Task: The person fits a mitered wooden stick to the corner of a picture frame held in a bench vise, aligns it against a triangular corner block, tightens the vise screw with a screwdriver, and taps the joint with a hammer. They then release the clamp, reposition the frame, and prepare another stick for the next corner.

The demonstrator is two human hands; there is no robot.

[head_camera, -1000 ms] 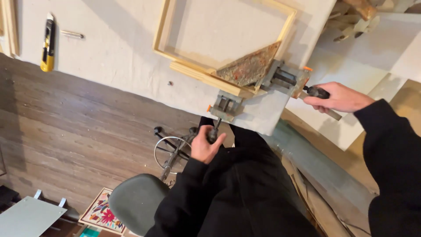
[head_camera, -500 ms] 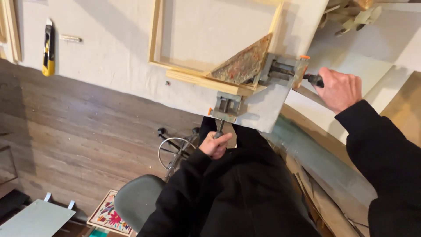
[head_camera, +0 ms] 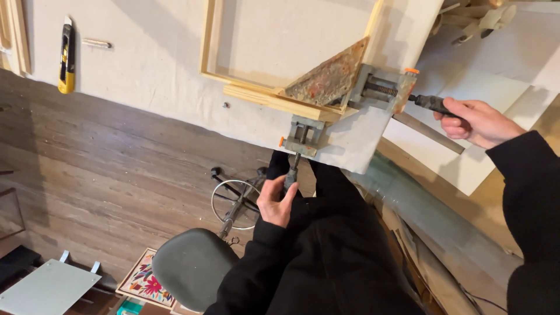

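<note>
- A pale, cloth-covered worktop [head_camera: 146, 76] fills the upper part of the view from the head camera; below it lies a dark wood-plank floor [head_camera: 87, 175].
- A light wooden frame [head_camera: 233, 79] lies flat on the worktop, one corner at the worktop's near corner. It looks light and stiff, made of thin strips, and I judge the joint the weak spot; it is best held along a strip, not at the corner.
- A grey metal corner clamp [head_camera: 344, 111] grips that frame corner. Its triangular plate is rusty. It looks heavy, rigid and rough, so it should not slip, and its two screw handles are the natural places to take hold.
- A grey swivel stool [head_camera: 189, 265] stands on the floor below the worktop's edge, just beside the person's dark clothing.
- The right hand [head_camera: 475, 122] is closed around the dark handle [head_camera: 429, 104] of one clamp screw, out past the worktop's corner.
- The left hand [head_camera: 275, 201] is curled around the lower screw handle [head_camera: 291, 175], which hangs below the worktop's edge.
- A yellow and black utility knife [head_camera: 67, 55] lies at the far left of the worktop, well apart from the clamp.
- A small metal pin-like piece [head_camera: 96, 43] rests near the knife.
</note>
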